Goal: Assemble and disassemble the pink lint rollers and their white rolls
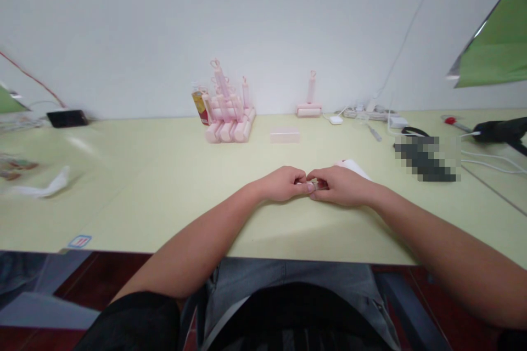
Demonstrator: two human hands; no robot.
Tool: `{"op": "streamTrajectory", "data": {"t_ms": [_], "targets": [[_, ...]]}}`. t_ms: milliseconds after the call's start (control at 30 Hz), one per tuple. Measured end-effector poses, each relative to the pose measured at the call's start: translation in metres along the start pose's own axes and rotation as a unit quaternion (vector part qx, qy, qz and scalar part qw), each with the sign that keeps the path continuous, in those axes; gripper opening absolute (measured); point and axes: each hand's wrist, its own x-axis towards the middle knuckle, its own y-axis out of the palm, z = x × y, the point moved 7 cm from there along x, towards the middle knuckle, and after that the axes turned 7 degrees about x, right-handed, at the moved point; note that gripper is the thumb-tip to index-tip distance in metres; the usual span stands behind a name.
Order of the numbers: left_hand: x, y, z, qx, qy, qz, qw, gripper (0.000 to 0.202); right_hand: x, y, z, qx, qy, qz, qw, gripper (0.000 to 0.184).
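My left hand (286, 184) and my right hand (343, 185) meet just above the pale yellow-green table, fingertips nearly touching. Between them is a small clear and whitish piece (316, 184), mostly covered by the fingers, so its kind does not show. The left thumb and fingers pinch its left end. On the other side, the right thumb and fingers close round it. Beyond the right hand lies a white sheet or packet (356, 168) with a little red at one corner, partly hidden. Farther back rests a clear pinkish plastic cover (285, 136).
Several pink lint rollers (226, 130) are stacked by the wall, with a yellow and red packet (201, 107) behind. One lint roller (309, 111) stands alone. A power strip (370, 114), cables and a black phone (68, 118) lie along the back.
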Motion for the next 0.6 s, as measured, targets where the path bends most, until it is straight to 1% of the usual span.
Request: {"op": "streamTrajectory", "data": {"t_ms": [167, 600], "targets": [[0.0007, 0.0007, 0.0001, 0.002, 0.01, -0.002, 1.0, 0.044, -0.0003, -0.0003, -0.0003, 0.006, -0.013, -0.005, 1.0, 0.033], [0.0004, -0.0004, -0.0011, -0.001, 0.002, -0.002, 1.0, 0.046, 0.0001, 0.0, 0.0, 0.006, -0.017, -0.008, 1.0, 0.033]]}}
